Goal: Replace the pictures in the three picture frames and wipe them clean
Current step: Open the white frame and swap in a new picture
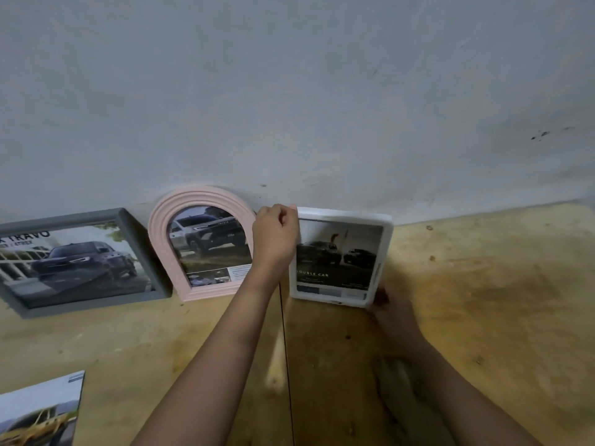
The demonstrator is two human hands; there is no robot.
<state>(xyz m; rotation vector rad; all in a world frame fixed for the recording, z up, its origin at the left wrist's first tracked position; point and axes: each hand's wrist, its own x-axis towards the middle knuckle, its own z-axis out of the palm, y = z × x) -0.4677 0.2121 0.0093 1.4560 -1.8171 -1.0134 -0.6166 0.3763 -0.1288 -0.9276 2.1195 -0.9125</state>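
Hands (pixel 275 235) (pixel 391 312): 2; frames (pixel 145 252) (pixel 201 194) (pixel 344 214): 3

Head view, facing down, close over table (pixel 483 300)

Wooden table (pixel 483 300) carries the grey frame (pixel 80 263), pink arched frame (pixel 206 249), white frame (pixel 338 259) — and 1 loose car picture (pixel 38 410)

The grey frame (pixel 83 262) reads "TRAVO"; the white frame (pixel 341 257), seemingly "DOUBLE CAR".
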